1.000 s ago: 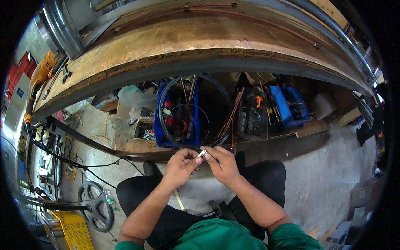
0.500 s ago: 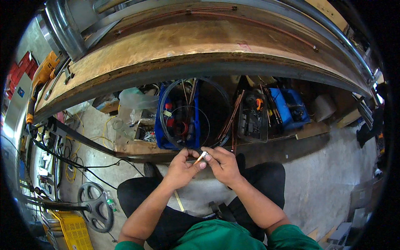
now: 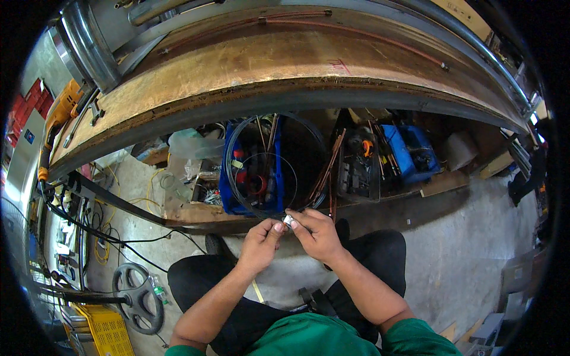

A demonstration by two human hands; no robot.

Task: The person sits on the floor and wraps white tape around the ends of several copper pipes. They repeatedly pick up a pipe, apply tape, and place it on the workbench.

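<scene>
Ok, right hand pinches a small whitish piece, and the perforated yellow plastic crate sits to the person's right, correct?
Wrong side: the head view shows the perforated yellow plastic crate to the person's left. The right hand pinches the small whitish piece.

Workshop interior, recognisable from the tools and stock on and around a thick wooden bench [image 3: 237, 77] with worn edges. At its left corner, an orange power tool [image 3: 64, 104] beside a spanner [image 3: 95, 113]; towards its far edge, long reddish rods [image 3: 368, 34]. Beneath its front edge, a blue bin [image 3: 236, 205] and a transparent parts box [image 3: 359, 172]. Below, bare concrete floor [image 3: 451, 231] and a yellow crate [image 3: 107, 332].
</scene>
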